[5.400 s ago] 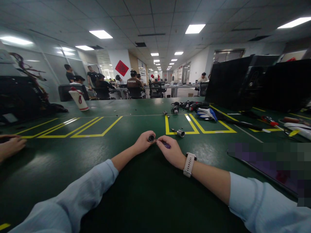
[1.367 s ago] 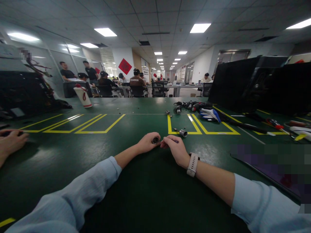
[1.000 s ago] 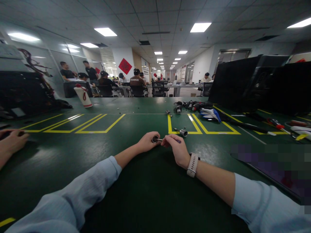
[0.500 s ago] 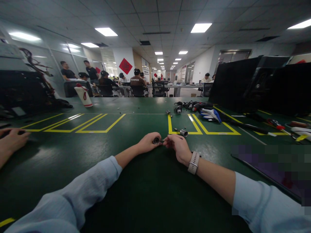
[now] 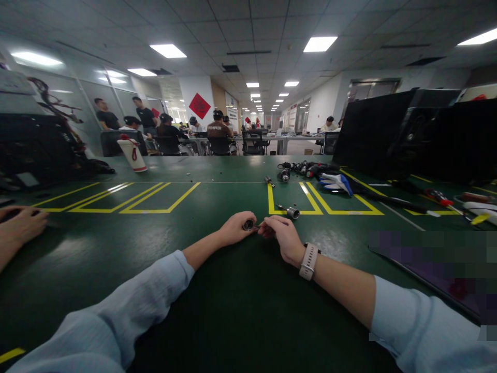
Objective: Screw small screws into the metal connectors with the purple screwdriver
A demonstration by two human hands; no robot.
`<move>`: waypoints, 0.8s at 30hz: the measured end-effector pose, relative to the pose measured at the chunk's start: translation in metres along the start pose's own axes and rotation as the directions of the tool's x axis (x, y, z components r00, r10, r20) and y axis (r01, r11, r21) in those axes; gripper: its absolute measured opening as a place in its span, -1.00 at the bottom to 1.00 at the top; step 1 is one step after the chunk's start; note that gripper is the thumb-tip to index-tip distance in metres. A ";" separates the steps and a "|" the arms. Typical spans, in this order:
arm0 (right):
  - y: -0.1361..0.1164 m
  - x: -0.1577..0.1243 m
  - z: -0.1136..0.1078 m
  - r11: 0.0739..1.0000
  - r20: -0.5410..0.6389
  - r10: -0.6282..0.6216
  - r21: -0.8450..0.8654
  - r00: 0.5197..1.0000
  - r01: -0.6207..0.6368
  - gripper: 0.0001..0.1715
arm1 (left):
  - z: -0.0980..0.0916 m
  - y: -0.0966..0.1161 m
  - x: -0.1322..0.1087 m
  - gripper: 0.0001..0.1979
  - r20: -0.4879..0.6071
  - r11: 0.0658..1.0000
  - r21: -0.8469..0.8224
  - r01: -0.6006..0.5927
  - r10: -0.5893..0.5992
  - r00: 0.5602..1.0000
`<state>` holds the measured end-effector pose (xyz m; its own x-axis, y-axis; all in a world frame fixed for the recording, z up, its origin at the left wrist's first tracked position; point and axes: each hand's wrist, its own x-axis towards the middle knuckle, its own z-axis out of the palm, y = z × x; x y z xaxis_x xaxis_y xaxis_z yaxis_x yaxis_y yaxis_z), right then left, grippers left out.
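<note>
Above the dark green table [image 5: 233,300], my left hand [image 5: 235,229] is closed round a small metal cylinder [image 5: 248,225] whose round, hollow-looking end faces me. Close on its right, my right hand [image 5: 282,233] pinches a thin metal shaft [image 5: 256,228] that reaches to the cylinder's side. Whether the shaft is a tool or a part of the cylinder, I cannot tell. A similar metal cylinder with a thin shaft [image 5: 292,212] lies just beyond my right hand, on the yellow tape outline. A smaller metal piece [image 5: 268,180] lies farther back.
Several metal parts [image 5: 284,175] lie at the back right beside a blue-and-white glove [image 5: 336,184]. A red-handled screwdriver [image 5: 438,198] and a dark flat panel [image 5: 423,280] are at right. A paper cup [image 5: 132,154] stands back left. Another person's hand [image 5: 24,225] rests at the left edge.
My right hand has shifted very slightly left, and its fingers have turned a little on the thin shaft. My left hand keeps hold of the cylinder.
</note>
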<state>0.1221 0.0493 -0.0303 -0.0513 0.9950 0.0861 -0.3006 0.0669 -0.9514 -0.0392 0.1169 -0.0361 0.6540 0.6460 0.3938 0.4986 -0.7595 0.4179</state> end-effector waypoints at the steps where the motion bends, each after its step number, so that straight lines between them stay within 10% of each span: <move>1: 0.001 0.002 -0.001 0.999 -0.002 0.034 0.041 0.999 -0.034 -0.78 | 0.000 -0.001 0.000 -0.92 -0.006 1.000 -0.006 0.001 -0.001 1.000; 11: 0.003 0.003 -0.003 0.982 0.057 0.026 0.186 0.998 -0.036 -0.80 | 0.003 -0.003 0.001 -0.86 -0.058 0.995 -0.087 0.043 -0.048 0.997; 24: 0.000 -0.005 -0.001 0.821 0.132 -0.301 -0.468 0.944 0.327 -0.73 | 0.000 0.000 0.000 -0.91 0.010 0.999 0.036 0.037 -0.037 0.999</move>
<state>0.1232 0.0441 -0.0314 -0.0839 0.9097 0.4066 0.1818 0.4152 -0.8914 -0.0394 0.1166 -0.0360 0.6409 0.6729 0.3695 0.5426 -0.7375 0.4020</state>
